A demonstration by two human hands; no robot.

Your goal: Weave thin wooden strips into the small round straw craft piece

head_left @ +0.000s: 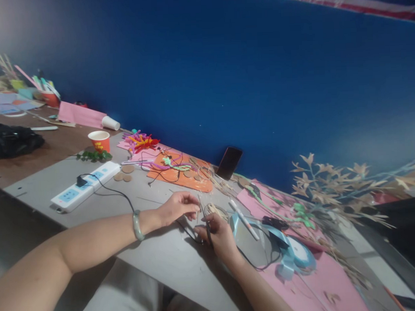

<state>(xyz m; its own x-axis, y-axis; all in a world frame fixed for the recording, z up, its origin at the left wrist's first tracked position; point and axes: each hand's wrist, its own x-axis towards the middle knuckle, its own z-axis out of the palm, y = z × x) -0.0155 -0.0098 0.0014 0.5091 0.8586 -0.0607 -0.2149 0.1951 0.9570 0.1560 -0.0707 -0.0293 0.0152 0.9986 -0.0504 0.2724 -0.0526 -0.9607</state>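
Dim light, pale glows on blue wall (190,73), soft shadows, blurred, stretched edges

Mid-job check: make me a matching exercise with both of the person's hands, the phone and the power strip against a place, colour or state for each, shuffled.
Column one:
1. Left hand
2. Right hand
3. Phone
4. Power strip

Column two:
A. White, with a black plug in it
B. Propped by the blue wall
C. Pale green bangle on its wrist
D. Holds a slim dark object

Pairs: 1-C, 2-D, 3-B, 4-A.
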